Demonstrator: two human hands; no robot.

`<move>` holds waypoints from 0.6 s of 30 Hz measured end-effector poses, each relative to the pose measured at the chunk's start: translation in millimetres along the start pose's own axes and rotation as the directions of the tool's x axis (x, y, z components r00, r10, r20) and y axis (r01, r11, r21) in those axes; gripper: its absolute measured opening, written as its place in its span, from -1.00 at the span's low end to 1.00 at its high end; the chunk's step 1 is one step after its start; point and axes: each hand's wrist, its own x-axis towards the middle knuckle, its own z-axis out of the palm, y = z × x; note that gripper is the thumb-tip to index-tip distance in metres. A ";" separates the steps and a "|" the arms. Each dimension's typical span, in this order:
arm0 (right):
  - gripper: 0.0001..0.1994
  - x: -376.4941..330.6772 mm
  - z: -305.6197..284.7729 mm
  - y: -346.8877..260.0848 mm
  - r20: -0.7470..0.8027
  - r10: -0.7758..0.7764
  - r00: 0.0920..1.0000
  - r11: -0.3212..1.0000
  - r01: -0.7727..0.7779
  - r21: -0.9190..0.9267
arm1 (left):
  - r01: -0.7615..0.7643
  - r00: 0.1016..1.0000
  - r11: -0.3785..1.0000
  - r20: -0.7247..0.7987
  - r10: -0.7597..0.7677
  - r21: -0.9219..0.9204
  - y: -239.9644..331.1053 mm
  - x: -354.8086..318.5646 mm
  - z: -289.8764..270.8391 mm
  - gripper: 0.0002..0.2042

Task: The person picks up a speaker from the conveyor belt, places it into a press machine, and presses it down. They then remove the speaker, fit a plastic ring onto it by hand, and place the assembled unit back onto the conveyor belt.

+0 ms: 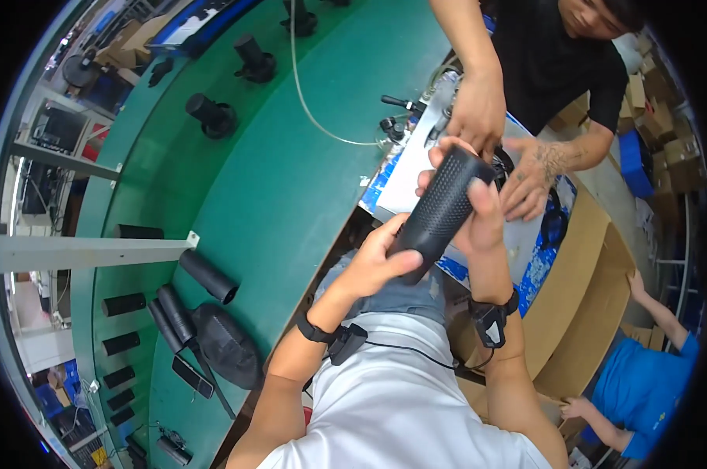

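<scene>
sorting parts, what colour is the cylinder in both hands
Black, dotted mesh-textured cylinder, clearest in the head view.

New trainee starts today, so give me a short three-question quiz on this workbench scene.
1. True or false: both hands grip one black mesh cylinder.
2. Which hand sits nearer the cylinder's upper end? A left hand B right hand
3. What colour is the conveyor belt?

Key: 1 true; 2 B; 3 green.
</scene>
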 end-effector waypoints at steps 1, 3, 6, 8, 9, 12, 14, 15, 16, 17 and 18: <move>-0.28 -3.6 -12.0 -4.6 0.110 0.038 0.993 0.990 -0.053 0.134 | 0.008 1.000 1.000 0.007 -0.008 -0.017 0.4 5.8 4.5 -0.41; -0.27 -2.8 -28.8 -12.6 0.238 -0.026 0.971 0.949 -0.051 0.311 | 0.252 0.930 0.857 0.358 -0.086 -0.450 3.6 20.2 8.6 -0.41; -0.34 -7.9 -43.7 -13.6 0.298 -0.203 0.933 0.866 0.029 0.499 | 0.331 0.906 0.815 0.403 -0.132 -0.476 0.4 37.3 16.6 -0.45; -0.39 -20.2 -40.4 -22.9 0.119 -0.242 0.963 0.898 0.176 0.403 | 0.424 0.892 0.755 0.373 -0.255 -0.499 13.6 47.5 23.0 -0.52; -0.40 -23.4 -42.1 -30.1 0.038 -0.259 0.965 0.921 0.235 0.311 | 0.429 0.889 0.752 0.382 -0.252 -0.502 11.2 50.9 21.4 -0.52; -0.45 -33.5 -49.5 -60.3 -0.054 -0.503 0.863 0.843 0.476 -0.251 | 0.100 0.992 0.990 -0.081 -0.092 0.100 -6.3 51.7 14.8 -0.59; -0.48 -37.4 -50.1 -83.3 -0.098 -0.613 0.784 0.702 0.483 -0.523 | 0.032 0.983 0.974 -0.186 0.010 0.224 -8.9 50.2 1.9 -0.69; -0.49 -34.5 -55.0 -92.2 -0.097 -0.651 0.753 0.641 0.477 -0.601 | 0.042 0.971 0.961 -0.238 0.025 0.272 -5.1 51.8 -1.2 -0.74; -0.51 -33.0 -63.9 -99.3 -0.039 -0.664 0.746 0.586 0.488 -0.647 | 0.039 0.974 0.964 -0.226 0.023 0.263 -7.1 54.0 -2.1 -0.74; -0.51 -29.6 -68.4 -102.0 -0.036 -0.666 0.745 0.577 0.484 -0.658 | -0.027 0.965 0.899 -0.224 0.138 0.437 -10.1 54.9 -2.4 -0.79; -0.51 -24.2 -68.8 -103.0 -0.044 -0.676 0.736 0.539 0.453 -0.710 | -0.082 0.946 0.798 -0.206 0.252 0.597 -12.6 55.0 -1.1 -0.84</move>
